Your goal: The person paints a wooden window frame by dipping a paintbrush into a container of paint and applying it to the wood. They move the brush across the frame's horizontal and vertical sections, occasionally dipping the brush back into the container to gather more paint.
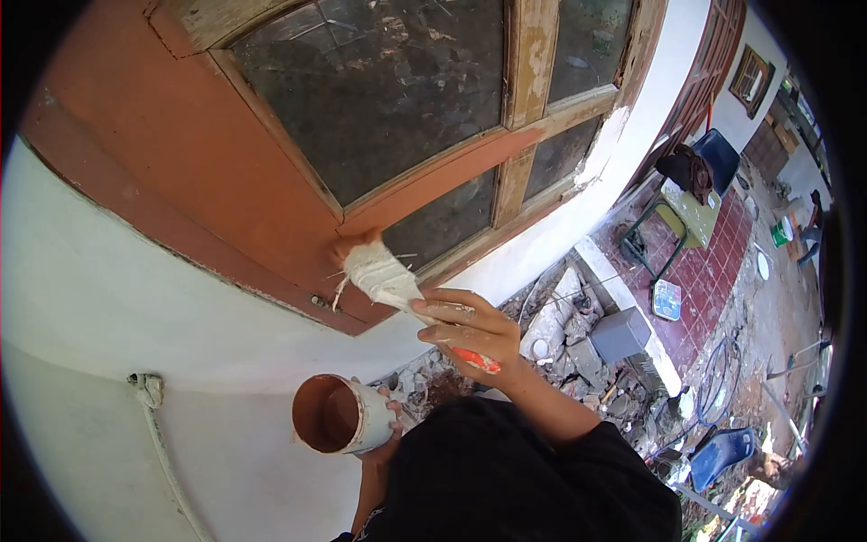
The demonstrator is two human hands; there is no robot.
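My right hand [470,336] is closed round the handle of a paintbrush [384,275], which is caked in whitish paint and has a bit of orange on its grip. The bristle tip touches the reddish-brown painted part of a wooden window frame [262,172], near the lower corner by the glass panes [379,90]. Lower down, my left hand [390,420] grips a paint container [339,415], pale outside and coated reddish-brown inside. It is tilted so its mouth shows. Most of the left fingers are hidden behind it.
Bare, unpainted wood [533,63] shows on the upper bars. A white wall [135,298] with a pipe [167,461] lies at left. Broken rubble [560,316], a grey block [620,334], a chair [691,212], a red tiled floor [695,289] and a blue plastic piece [721,456] are at right.
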